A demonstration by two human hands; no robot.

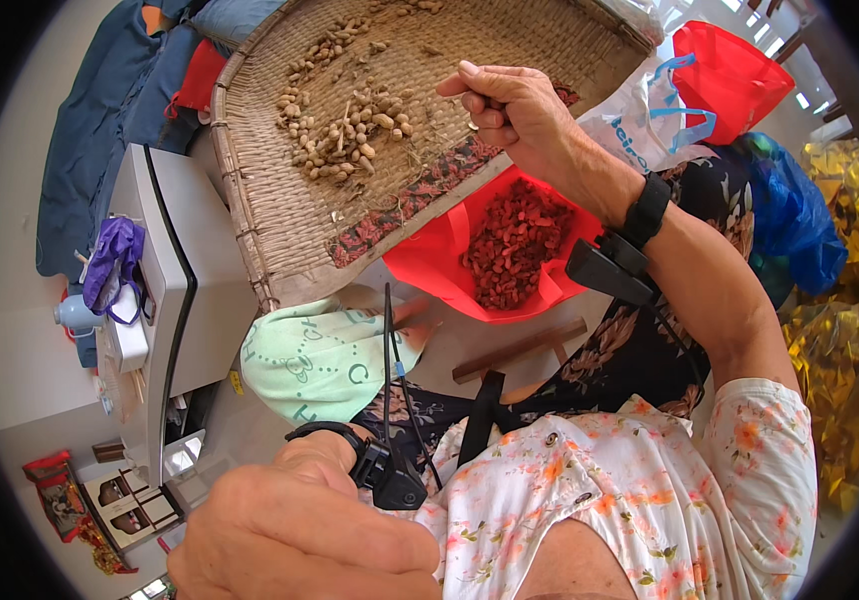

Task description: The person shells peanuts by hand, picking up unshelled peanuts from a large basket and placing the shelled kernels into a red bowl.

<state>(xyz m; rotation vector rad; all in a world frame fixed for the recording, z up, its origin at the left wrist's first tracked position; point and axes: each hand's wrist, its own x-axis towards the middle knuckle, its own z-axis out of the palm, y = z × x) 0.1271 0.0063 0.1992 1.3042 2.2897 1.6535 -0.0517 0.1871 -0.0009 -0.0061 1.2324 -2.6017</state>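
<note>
Over the right side of a woven bamboo winnowing basket [249,176], my right hand [508,109] has curled fingers; something small and dark may lie in its palm. Unshelled peanuts [354,135] are scattered with bits of debris on the basket. Below its patterned cloth edge strip [414,191] stands an open red bag [429,259] holding many small reddish pieces [516,244], probably shelled peanuts. My left hand [309,532] is raised close to the camera, away from the basket, its back showing and its fingertips hidden. Both wrists wear black straps with small devices.
A mint-green printed cloth [317,360] hangs below the basket. To the left stands a light grey cabinet [212,277] with a purple bag [114,259] on it. At the right are a white plastic bag [636,124], another red bag [729,75], a blue bag [797,217] and shiny gold items [838,382].
</note>
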